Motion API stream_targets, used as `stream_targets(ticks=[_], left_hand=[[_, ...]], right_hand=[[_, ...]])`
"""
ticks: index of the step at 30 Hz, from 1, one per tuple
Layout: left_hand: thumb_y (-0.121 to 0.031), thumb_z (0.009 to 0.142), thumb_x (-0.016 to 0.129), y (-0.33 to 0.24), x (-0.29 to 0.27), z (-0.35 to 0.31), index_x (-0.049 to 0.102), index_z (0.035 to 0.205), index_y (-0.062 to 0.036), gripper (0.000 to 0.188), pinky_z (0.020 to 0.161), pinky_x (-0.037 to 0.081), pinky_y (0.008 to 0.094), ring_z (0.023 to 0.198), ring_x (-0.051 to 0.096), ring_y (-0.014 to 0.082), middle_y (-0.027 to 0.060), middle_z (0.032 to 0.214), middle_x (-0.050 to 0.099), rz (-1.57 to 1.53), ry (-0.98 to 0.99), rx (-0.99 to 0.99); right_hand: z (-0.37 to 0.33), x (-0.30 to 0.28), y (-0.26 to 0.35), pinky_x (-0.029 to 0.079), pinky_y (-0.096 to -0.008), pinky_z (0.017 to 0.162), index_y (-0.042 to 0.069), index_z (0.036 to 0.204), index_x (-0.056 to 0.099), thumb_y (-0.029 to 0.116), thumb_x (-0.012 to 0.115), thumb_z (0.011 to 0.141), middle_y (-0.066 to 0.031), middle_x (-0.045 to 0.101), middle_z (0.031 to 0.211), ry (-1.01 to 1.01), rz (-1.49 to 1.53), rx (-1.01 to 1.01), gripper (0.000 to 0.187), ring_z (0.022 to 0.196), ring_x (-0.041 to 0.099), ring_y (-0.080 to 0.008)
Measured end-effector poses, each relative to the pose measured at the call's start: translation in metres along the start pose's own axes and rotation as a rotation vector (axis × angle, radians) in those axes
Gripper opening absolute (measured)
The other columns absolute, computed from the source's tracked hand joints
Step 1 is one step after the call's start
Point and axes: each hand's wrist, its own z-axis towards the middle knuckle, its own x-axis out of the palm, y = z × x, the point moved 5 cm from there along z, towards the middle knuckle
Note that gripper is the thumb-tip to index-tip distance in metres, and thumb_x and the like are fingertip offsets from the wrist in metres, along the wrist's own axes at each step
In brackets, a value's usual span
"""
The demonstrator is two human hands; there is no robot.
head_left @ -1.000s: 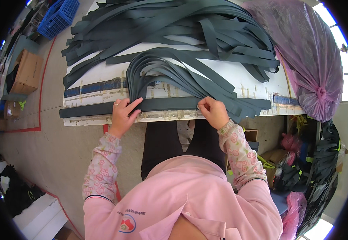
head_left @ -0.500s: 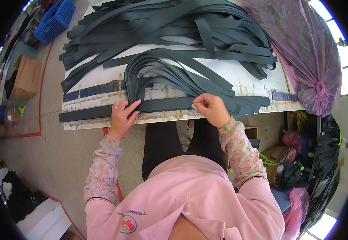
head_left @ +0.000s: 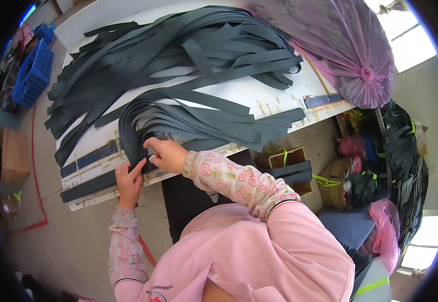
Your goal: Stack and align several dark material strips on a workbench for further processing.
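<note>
Two hands, left hand point(head_left: 130, 183) and right hand point(head_left: 168, 156), meet at the left bend of a dark strip bundle point(head_left: 198, 121) on the white table point(head_left: 266, 93); whether either pinches it, I cannot tell. Small lettering point(head_left: 161, 288) and a cut-off emblem point(head_left: 157, 298) mark the pink shirt point(head_left: 274, 246).

"How do those strips point(head_left: 193, 121) lie?"

"Dark grey-green, smooth, bunched in an arch. Left leg drops towards the table's point(head_left: 307, 83) near edge; ends fan out, uneven, at the right."

"And that band point(head_left: 93, 185)?"

"Same colour, lying flat along the near edge, left."
</note>
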Motion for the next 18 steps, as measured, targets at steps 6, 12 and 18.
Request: stream_targets(ticks=[6,12,18], left_hand=[[-0.013,0.080,0.070,-0.002,0.005,0.009,0.071,0.121,-0.0215,0.042,0.075,0.040,0.0416,0.082,0.051,0.0292,0.0085,0.089,0.054,0.014,0.005,-0.026],[-0.012,0.078,0.070,0.002,0.003,0.004,0.071,0.119,-0.0243,0.043,0.077,0.041,0.0391,0.079,0.049,0.0256,0.0035,0.082,0.050,-0.051,-0.007,-0.063],[-0.012,0.078,0.070,0.004,0.000,0.000,0.072,0.118,-0.0238,0.042,0.077,0.041,0.0387,0.079,0.048,0.0251,0.0027,0.080,0.049,-0.047,-0.027,-0.063]], right_hand=[[-0.015,0.013,-0.012,0.048,-0.0308,0.057,0.001,0.092,0.066,0.011,0.070,0.086,-0.0103,0.064,0.066,-0.027,0.101,0.099,0.012,0.057,0.061,-0.0157],[-0.016,0.027,-0.002,0.047,-0.0304,0.054,0.000,0.091,0.066,0.009,0.069,0.086,-0.0087,0.063,0.065,0.025,0.058,0.041,0.011,0.056,0.059,-0.0138],[-0.012,0.033,0.005,0.049,-0.0329,0.056,0.000,0.089,0.067,0.010,0.070,0.083,-0.0116,0.065,0.066,0.004,-0.101,0.025,0.011,0.056,0.063,-0.0197]])
